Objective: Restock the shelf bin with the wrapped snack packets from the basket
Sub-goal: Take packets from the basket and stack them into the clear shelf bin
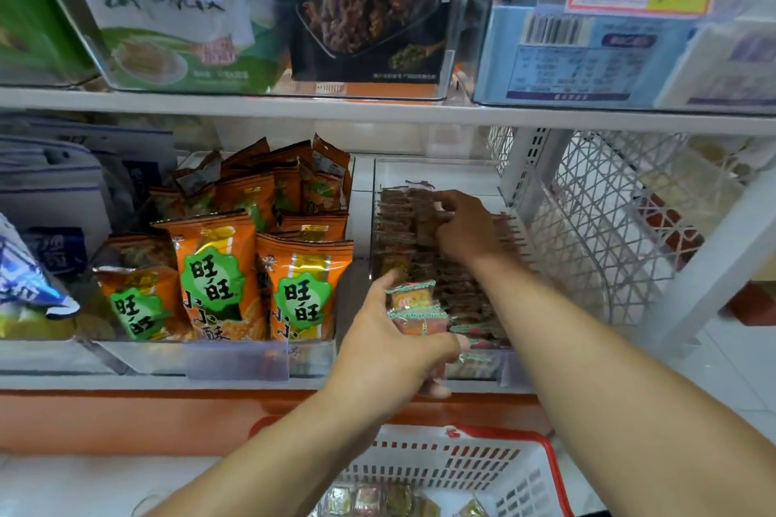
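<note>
**Two hands busy, bin mostly full, basket not empty yet**

So the clear shelf bin (510,365) on the right of the lower shelf (126,382) already has rows of wrapped snack packets (462,290) standing in it, front to back. I'd say the job is well past halfway, but that's a guess from how packed it looks. There's a gap at the back of the bin, behind the last row.

Still left: the red and white basket (483,462) down on the floor below the shelf has a few packets (369,499) lying in the bottom. Can't count them, they're half cut off by the edge of the view.

Hands: the left hand (394,348) is curled around a small stack of packets (413,309), held right at the front edge of the bin, thumb up on the left side of the stack. The right hand (466,227) reaches deeper in, arm stretched out over the rows, fingers bent down onto the packets near the back. It's a bit blurry, so I can't tell if it's pinching one or just pressing the row straight.

The bin next door with orange snack bags (210,277) is untouched.
</note>
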`<state>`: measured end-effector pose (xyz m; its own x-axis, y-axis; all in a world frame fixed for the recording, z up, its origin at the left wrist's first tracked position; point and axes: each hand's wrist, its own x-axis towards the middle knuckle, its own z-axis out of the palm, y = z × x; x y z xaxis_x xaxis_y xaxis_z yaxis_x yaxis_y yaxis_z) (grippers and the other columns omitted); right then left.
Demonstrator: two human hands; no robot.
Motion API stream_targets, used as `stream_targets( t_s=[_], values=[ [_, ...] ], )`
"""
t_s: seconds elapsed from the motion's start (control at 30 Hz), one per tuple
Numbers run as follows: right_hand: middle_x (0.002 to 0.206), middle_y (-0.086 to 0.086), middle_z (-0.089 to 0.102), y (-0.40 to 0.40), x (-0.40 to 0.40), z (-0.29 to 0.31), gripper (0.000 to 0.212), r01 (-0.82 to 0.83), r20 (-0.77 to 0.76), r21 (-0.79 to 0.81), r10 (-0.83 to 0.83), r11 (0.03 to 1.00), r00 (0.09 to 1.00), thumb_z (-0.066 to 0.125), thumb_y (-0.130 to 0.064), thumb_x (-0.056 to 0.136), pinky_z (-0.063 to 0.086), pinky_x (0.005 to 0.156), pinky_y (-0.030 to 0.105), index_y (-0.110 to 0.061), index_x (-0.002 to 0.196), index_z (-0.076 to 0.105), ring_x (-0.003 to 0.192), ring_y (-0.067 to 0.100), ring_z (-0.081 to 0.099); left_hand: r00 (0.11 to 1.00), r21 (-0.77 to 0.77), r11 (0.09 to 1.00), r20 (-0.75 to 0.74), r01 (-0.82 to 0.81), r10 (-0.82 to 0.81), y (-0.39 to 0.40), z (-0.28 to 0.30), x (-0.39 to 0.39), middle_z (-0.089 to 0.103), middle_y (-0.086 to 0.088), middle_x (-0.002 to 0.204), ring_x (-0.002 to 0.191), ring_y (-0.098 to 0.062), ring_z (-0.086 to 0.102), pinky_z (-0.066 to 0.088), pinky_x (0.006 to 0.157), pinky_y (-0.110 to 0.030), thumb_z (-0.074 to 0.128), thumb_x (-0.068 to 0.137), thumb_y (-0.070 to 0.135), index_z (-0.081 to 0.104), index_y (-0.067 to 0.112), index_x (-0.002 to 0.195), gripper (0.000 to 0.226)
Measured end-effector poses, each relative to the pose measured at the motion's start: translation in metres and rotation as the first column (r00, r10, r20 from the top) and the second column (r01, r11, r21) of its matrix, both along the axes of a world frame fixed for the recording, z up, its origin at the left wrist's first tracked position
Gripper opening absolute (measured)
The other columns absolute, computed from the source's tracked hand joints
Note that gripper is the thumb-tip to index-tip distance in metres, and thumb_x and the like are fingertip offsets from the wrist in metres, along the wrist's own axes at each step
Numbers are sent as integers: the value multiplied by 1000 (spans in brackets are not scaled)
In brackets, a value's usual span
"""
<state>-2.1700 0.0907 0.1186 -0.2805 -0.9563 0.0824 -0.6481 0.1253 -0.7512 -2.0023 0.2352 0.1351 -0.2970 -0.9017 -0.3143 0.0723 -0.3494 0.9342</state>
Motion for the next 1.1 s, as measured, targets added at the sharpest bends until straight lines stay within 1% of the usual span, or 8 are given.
stream_targets(
  t_s=[0.23, 0.4, 0.47, 0.57, 0.67, 0.73, 0.9, 1.1],
  values=[
    [131, 9, 66, 5, 11, -6, 52, -53, -73, -75, 48, 996, 996, 63, 2, 88, 38, 93, 21, -15, 137, 59, 122, 27, 60, 1000, 18, 1000, -28, -3, 3, -2, -4, -2, 78, -3, 100, 75, -22, 76, 59, 58, -34, 92, 61, 13, 38, 46, 145, 105],
    [144, 9, 56, 12, -3, 10, 64, -87, -102, -36, 83, 996, 991, 69, -3, 88, 43, 104, 29, -23, 146, 49, 128, 27, 56, 997, 48, 999, -71, -1, 5, 0, 5, 1, 75, -5, 98, 77, -16, 76, 61, 59, -31, 94, 71, 20, 60, 22, 120, 60],
    [138, 4, 58, 18, -10, 28, 59, -70, -70, -58, 66, 996, 995, 77, -21, 86, 46, 93, 26, -27, 140, 53, 121, 24, 59, 992, 100, 995, -122, -4, 16, 1, 11, 3, 76, -6, 103, 84, -19, 78, 60, 58, -29, 91, 73, 26, 61, 20, 118, 54],
    [99, -11, 72, 40, -8, 55, 24, -120, -54, -99, 115, 988, 992, 73, -45, 86, 49, 72, 24, -34, 107, 69, 92, 14, 70, 982, 170, 985, -180, -16, 47, 2, 20, 7, 76, -11, 110, 88, -25, 79, 60, 56, -30, 79, 81, 43, 64, 16, 117, 48],
    [80, -12, 74, 83, 8, 70, 35, -243, 80, -73, 249, 967, 965, 65, -71, 75, 59, 66, 39, -41, 93, 71, 68, 12, 72, 947, 276, 961, -307, -1, 90, 3, 27, 13, 75, -21, 110, 89, -32, 78, 61, 57, -36, 60, 90, 60, 64, 9, 119, 59],
    [83, -13, 74, 116, 15, 71, 47, -344, 100, -75, 350, 936, 931, 66, -81, 67, 56, 60, 27, -45, 97, 70, 67, 6, 69, 905, 312, 949, -415, 44, 95, 4, 32, 16, 73, -26, 114, 88, -35, 76, 63, 62, -42, 48, 97, 60, 61, 7, 128, 62],
    [89, -4, 73, 167, 10, 55, 58, -411, 185, 5, 403, 911, 896, 92, -48, 60, 59, 79, 40, -36, 112, 70, 77, 20, 68, 850, 298, 943, -526, 147, 34, 10, 36, 23, 69, -27, 125, 122, -39, 65, 51, 105, -53, 32, 106, 35, 59, -4, 131, 54],
    [93, 9, 78, 175, -1, 65, 49, -284, 571, -85, 280, 955, 772, 86, -27, 61, 59, 73, 23, -18, 107, 73, 77, 15, 71, 844, 281, 953, -533, 111, 59, 14, 40, 28, 68, -31, 124, 113, -42, 69, 58, 92, -53, 39, 101, -1, 54, -7, 130, 33]
  ],
)
